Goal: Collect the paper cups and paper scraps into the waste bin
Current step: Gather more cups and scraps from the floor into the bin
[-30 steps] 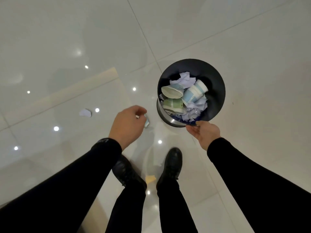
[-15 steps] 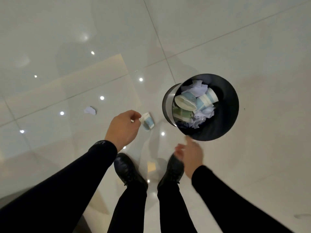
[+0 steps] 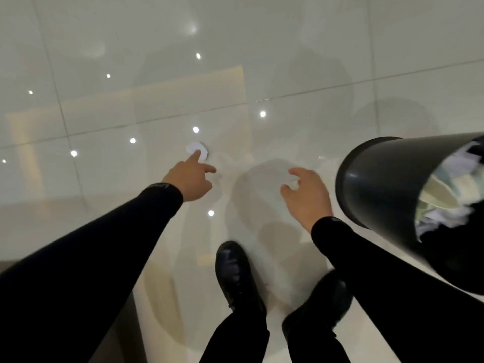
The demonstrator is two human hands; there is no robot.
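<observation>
A small white paper scrap (image 3: 197, 149) lies on the glossy floor ahead of me. My left hand (image 3: 190, 179) stretches toward it with the fingers apart, and the index fingertip overlaps the scrap's near edge. My right hand (image 3: 307, 195) hovers over the floor, fingers spread and slightly curled, holding nothing that I can make out. The dark round waste bin (image 3: 379, 184) stands at the right edge, just right of my right hand. Paper cups and crumpled paper (image 3: 450, 192) fill it, blurred.
Pale polished floor tiles (image 3: 314, 61) with ceiling-light reflections spread all around. My two black shoes (image 3: 233, 271) stand below the hands. A beige strip shows along the lower left.
The view swung left, so the bin now sits at the right edge. My right hand left the bin's rim. My left hand reached out to the scrap; the small cup it held is out of sight.
</observation>
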